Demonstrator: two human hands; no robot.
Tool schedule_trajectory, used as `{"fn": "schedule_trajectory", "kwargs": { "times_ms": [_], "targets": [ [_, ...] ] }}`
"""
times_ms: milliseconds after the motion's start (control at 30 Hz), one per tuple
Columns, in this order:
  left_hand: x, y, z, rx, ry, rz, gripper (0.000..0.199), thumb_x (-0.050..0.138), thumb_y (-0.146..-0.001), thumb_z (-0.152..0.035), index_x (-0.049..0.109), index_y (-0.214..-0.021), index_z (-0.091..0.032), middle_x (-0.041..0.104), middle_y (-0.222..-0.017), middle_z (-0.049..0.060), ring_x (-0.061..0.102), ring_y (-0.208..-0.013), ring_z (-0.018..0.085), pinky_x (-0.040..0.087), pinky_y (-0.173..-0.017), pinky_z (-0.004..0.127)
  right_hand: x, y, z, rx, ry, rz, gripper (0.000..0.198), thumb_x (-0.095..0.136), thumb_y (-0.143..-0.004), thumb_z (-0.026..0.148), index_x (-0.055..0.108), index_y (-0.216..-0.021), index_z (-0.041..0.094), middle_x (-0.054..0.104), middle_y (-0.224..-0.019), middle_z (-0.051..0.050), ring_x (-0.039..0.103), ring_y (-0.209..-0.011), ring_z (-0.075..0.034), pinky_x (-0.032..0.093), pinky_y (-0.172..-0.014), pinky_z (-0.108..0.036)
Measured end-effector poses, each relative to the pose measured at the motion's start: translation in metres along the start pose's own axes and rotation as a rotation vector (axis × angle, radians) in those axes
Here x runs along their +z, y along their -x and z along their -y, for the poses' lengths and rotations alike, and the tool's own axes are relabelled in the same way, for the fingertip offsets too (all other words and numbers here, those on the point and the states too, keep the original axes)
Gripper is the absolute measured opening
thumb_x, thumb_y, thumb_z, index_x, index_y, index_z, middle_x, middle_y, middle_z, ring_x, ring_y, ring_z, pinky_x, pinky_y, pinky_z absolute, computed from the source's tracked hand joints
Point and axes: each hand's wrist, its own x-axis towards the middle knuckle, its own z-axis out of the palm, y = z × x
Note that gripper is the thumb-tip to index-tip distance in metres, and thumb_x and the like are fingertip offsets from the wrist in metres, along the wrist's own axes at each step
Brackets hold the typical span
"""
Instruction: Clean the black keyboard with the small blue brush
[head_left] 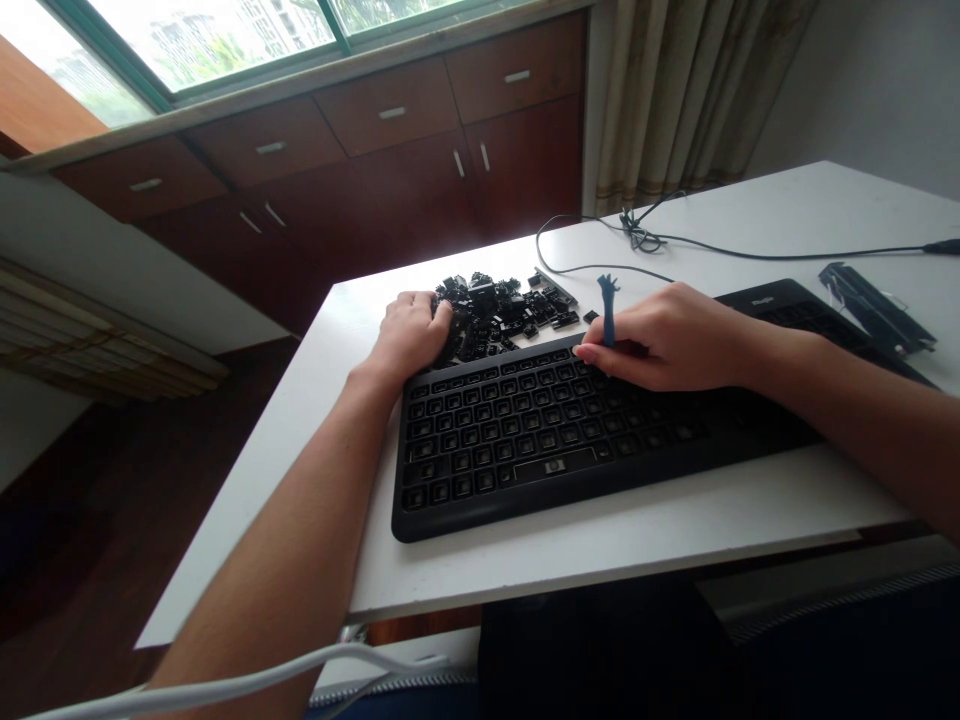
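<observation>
A black keyboard (551, 467) with its keycaps off lies at a slant on the white table, its square key sockets bare. Behind its upper left edge is a heap of loose black keycaps (487, 308). My left hand (411, 335) rests at the heap's left side, thumb apart from the fingers and touching the keycaps; its fingertips are partly hidden. My right hand (667, 340) is over the keyboard's top row, pinching a thin blue stick (608, 312) with a splayed upper end. The stick's lower end is hidden by my fingers.
A black cable (641, 235) runs in a tangle across the back of the white table (247, 520). On the right lies a long black plastic part (877, 308). A white cord (247, 685) crosses the lower left, in front of my left forearm. Wooden cabinets (375, 190) stand beyond.
</observation>
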Motion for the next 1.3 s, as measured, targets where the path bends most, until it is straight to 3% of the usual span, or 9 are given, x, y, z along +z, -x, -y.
{"fn": "schedule_trajectory", "kwargs": {
  "times_ms": [1300],
  "targets": [
    [-0.0007, 0.0008, -0.0019, -0.016, -0.027, 0.011, 0.066, 0.027, -0.093, -0.055, 0.052, -0.137, -0.012, 0.051, -0.138, 0.02, 0.043, -0.132, 0.036, 0.033, -0.115, 0.051, -0.0001, -0.0007, 0.0007, 0.003, 0.008, 0.008, 0.047, 0.04, -0.099, 0.05, 0.074, -0.092, 0.019, 0.061, -0.059, -0.001, 0.056, -0.054, -0.013, 0.03, -0.057, -0.029]
  ]
}}
